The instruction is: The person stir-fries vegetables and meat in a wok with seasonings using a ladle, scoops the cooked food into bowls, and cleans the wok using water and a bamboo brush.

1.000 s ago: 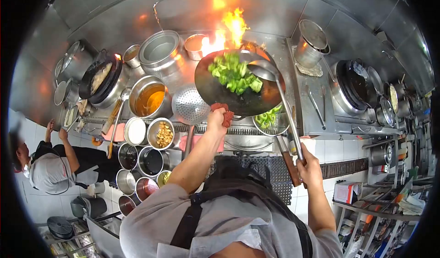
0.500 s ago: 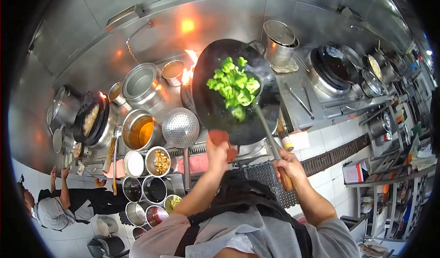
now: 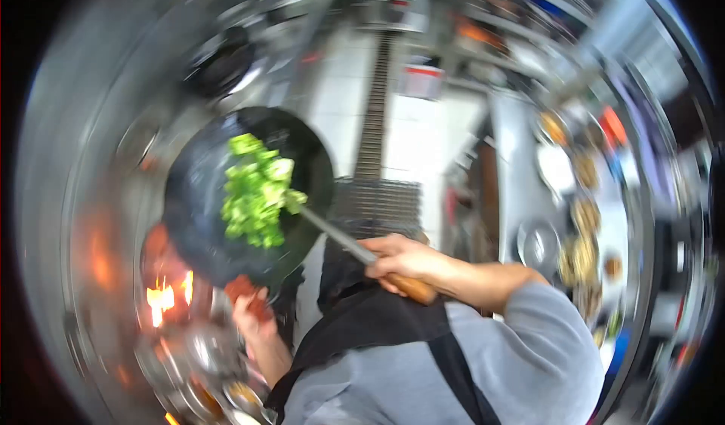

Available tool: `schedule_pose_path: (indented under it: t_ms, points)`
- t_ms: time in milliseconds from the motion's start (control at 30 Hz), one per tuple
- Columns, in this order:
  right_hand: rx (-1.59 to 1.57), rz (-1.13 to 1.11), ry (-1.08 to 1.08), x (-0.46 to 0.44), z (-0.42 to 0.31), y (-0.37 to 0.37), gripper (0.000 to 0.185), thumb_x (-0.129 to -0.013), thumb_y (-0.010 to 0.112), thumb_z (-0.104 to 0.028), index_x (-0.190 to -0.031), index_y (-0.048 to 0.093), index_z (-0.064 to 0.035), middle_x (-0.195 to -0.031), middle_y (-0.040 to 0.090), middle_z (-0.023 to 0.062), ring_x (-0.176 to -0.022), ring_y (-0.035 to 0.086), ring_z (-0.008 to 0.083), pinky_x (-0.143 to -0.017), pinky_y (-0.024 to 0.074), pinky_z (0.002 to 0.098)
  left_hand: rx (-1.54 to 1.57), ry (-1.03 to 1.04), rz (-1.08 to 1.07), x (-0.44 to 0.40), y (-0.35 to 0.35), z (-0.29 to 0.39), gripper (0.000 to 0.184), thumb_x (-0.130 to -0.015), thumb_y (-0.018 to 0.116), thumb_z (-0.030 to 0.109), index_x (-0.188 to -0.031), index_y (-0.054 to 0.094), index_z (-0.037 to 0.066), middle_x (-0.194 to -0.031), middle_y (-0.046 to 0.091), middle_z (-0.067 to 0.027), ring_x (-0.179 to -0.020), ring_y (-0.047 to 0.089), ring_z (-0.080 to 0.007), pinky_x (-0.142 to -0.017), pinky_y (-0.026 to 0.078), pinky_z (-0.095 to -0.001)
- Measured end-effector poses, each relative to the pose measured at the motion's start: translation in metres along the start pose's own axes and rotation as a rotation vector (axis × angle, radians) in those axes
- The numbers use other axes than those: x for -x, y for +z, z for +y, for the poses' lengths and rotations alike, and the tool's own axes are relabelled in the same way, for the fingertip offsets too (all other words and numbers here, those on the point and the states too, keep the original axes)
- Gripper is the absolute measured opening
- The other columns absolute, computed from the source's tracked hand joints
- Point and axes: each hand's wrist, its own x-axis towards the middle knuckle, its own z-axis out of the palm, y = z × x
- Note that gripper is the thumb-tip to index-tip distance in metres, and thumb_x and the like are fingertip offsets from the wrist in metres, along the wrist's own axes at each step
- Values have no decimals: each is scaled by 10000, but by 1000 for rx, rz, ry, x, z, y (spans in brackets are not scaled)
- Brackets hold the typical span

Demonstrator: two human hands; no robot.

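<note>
A large black wok (image 3: pixel 189 187) is raised at the left, with bright green broccoli (image 3: pixel 253 198) in it. My left hand (image 3: pixel 260 331) is closed at the wok's near rim around a red cloth (image 3: pixel 253 300); the wok's handle is hidden under it. Fingers wrapped round its wooden grip, my right hand (image 3: pixel 400 260) holds a long-handled ladle (image 3: pixel 340 235). The ladle's head reaches into the wok at the broccoli and is mostly covered by it.
Flames (image 3: pixel 168 300) rise from the burner beside the wok. Blurred metal pots (image 3: pixel 208 349) stand at lower left, another wok (image 3: pixel 223 63) at upper left. A drain grate (image 3: pixel 374 123) runs along the floor. On the right, a steel counter (image 3: pixel 517 206) bears several dishes.
My view has swung to the right, towards the aisle and counter. The wok, with the broccoli and ladle, has moved off the burner, and both hands have kept their hold.
</note>
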Motion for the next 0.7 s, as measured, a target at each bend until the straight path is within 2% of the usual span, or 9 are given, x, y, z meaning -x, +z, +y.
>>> schedule_pose_path:
  t_ms: [33,67,133,233,333,467,700]
  points:
    - [-26,60,-50,14,8,-12,646,-823,566,-39,-1438,372,-6,-711,549,32,-494,538,108,-432,449,257,-51,-48,-32,-3,16,-9,378,-742,550,4,-1116,525,44,-1052,557,-81,-857,576,-195,-713,526,-341]
    - [-53,89,-130,19,17,-24,646,-815,565,-10,-1433,378,-6,-734,550,36,-498,543,110,-441,453,261,-8,-153,-135,-28,4,-25,354,-735,539,12,-1088,521,31,-991,562,-86,-812,574,-204,-692,513,-340]
    - [-81,189,-229,35,33,-36,647,-812,572,5,-1430,380,-3,-753,548,38,-497,550,119,-451,457,265,-112,-257,-133,-7,84,-17,328,-725,538,18,-1053,532,16,-901,564,-96,-750,571,-214,-646,506,-327]
    - [-90,375,-321,71,52,-50,657,-822,578,-8,-1442,358,-4,-740,555,42,-485,556,132,-435,457,271,-56,-259,-369,-29,112,-60,305,-720,541,21,-1024,545,4,-837,565,-106,-686,574,-227,-597,505,-318]
    - [-150,548,-335,105,57,-48,675,-829,582,-19,-1456,331,-8,-724,565,50,-471,558,140,-414,457,279,-198,-367,-468,-52,134,-94,317,-708,540,6,-1025,550,-4,-847,569,-111,-659,577,-244,-577,504,-323]
    - [-307,735,-430,122,77,-42,707,-820,584,-28,-1470,306,-12,-670,563,48,-453,559,143,-400,456,280,-171,-514,-697,-77,181,-139,368,-699,512,-34,-1065,537,-16,-908,566,-115,-695,579,-246,-623,511,-343]
    - [-583,1079,-523,123,96,0,701,-797,597,-44,-1453,353,-23,-628,550,33,-444,551,136,-393,450,275,-303,-707,-944,-80,250,-186,388,-680,509,-48,-1064,524,5,-927,534,-98,-691,537,-227,-643,500,-368]
